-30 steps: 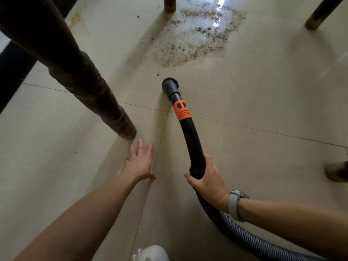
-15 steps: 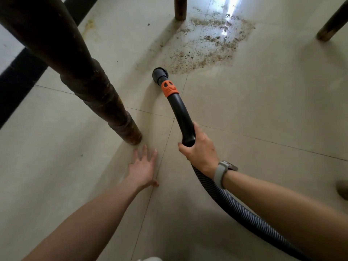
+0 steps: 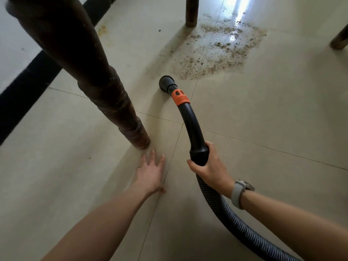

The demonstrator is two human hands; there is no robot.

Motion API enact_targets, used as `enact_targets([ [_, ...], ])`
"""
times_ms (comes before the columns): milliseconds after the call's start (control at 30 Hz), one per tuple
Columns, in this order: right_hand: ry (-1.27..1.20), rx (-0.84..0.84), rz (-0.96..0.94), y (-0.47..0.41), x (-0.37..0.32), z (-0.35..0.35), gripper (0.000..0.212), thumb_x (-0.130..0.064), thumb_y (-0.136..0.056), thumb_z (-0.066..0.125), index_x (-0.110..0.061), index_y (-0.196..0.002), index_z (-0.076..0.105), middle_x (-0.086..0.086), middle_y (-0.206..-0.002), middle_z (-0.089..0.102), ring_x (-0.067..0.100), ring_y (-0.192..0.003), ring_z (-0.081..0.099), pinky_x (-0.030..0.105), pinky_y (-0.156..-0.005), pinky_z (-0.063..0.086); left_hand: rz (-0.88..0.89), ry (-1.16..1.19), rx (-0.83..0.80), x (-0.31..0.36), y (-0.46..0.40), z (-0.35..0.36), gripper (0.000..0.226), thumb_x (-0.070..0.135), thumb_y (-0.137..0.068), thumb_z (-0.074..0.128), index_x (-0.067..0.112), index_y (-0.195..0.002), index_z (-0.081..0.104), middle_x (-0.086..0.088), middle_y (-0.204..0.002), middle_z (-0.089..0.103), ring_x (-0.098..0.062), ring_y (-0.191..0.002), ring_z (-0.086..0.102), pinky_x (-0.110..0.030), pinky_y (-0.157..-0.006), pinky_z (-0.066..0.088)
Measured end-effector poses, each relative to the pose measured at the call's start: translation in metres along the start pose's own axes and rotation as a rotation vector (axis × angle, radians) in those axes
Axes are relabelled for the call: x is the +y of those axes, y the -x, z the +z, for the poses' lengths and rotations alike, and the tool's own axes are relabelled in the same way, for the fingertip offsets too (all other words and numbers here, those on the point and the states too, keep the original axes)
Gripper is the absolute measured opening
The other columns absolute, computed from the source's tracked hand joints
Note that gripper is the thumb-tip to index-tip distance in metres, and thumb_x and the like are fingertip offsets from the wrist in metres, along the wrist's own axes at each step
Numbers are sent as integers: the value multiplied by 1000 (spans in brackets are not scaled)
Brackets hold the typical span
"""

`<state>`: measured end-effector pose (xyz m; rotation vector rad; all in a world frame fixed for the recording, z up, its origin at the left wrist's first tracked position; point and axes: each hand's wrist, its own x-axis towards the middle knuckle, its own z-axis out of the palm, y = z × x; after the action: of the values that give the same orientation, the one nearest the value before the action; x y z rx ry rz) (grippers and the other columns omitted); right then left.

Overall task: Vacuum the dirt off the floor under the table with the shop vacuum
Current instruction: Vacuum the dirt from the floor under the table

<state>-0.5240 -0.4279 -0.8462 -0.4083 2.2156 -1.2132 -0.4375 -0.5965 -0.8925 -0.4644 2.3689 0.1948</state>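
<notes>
The pale tiled floor (image 3: 263, 113) fills the view, crossed by thin grout lines, with a black band (image 3: 28, 81) running along its left edge. A thick, dark wooden table leg (image 3: 98, 80) slants down from the upper left and meets the floor just beyond the left hand. Two more table legs stand farther off: one (image 3: 191, 14) at the top centre, at the near-left edge of the dirt, and one (image 3: 339, 41) at the right edge.

The dirt (image 3: 220, 51), a broad patch of brown crumbs and specks, lies on the floor between those far legs, partly under a bright glare.

A ribbed grey hose (image 3: 231, 221) comes in from the lower right and joins a curved black wand (image 3: 194, 127) with an orange collar (image 3: 179, 97). The wand's round black nozzle (image 3: 166, 84) sits low at the floor, just beside the near-left corner of the dirt patch; whether it touches the tile is unclear.

The right hand (image 3: 211, 166) grips the wand's lower end, its fingers curled round the black tube, a grey watch (image 3: 240, 193) on the wrist. The left hand (image 3: 150, 176) rests flat on the floor, fingers (image 3: 152, 157) straight and slightly spread, tips near the foot of the big leg.
</notes>
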Motion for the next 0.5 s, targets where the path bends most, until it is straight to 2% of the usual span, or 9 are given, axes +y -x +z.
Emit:
enact_targets([
  [167, 37, -50, -21, -33, -29, -6, 59, -26, -83, 68, -16, -131, 36, -8, -97, 50, 0, -79, 51, 12, -61, 39, 11, 33, 10, -2, 2, 0, 112, 43, -77, 72, 25, -150, -10, -11, -156, -20, -40, -143, -13, -51, -115, 20],
  [300, 21, -93, -2, -83, -66, -7, 53, -23, -82, 69, -14, -124, 38, 3, -98, 56, 17, -81, 60, 26, -66, 52, 4, 18, -6, 0, 0, -3, 113, 42, -75, 74, 24, -150, -9, -12, -156, -20, -41, -143, -13, -52, -115, 20],
  [367, -16, -123, 14, -106, -87, -3, 53, -21, -81, 70, -11, -122, 38, 3, -94, 55, 17, -78, 60, 30, -68, 54, 12, -31, -29, -1, -2, -3, 115, 45, -75, 73, 22, -150, -11, -14, -156, -18, -42, -142, -12, -51, -116, 20],
  [500, -10, -192, 14, -134, -119, 9, 59, -24, -82, 69, -12, -128, 34, 7, -104, 54, 21, -86, 60, 34, -75, 55, 61, -96, -36, -6, -9, 1, 120, 55, -72, 72, 16, -150, -11, -22, -156, -10, -44, -143, -9, -53, -116, 16],
])
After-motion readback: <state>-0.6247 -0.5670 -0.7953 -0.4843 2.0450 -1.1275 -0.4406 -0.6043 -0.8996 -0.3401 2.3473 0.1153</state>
